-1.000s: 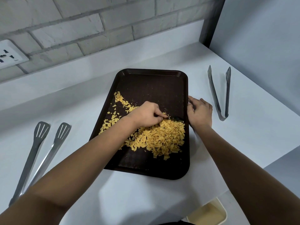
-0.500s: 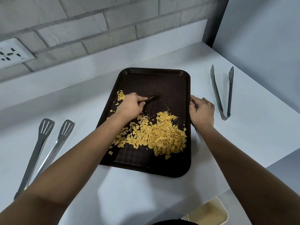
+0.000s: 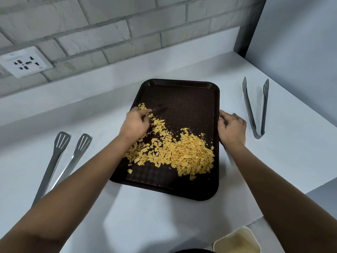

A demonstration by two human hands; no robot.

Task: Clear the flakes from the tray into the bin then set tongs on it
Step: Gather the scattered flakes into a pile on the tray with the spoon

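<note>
A cream bin [image 3: 237, 242] sits low, below the white counter's [image 3: 145, 216] edge. On the counter lies a dark brown tray [image 3: 182, 99] with yellow flakes [image 3: 182, 154] piled at its near right. The left hand [image 3: 135, 125] is blurry, fingers bent over the flakes; I cannot tell if it holds any. The right hand [image 3: 231, 128] grips the tray's right rim. Slotted tongs [image 3: 60, 161] lie on the left, and plain tongs [image 3: 255, 106] on the right.

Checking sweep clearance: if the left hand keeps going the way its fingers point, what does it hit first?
The left hand points up-right across the tray. Past a few flakes at its fingertips, likely bare tray floor, then the far rim; blurred, so uncertain.
</note>
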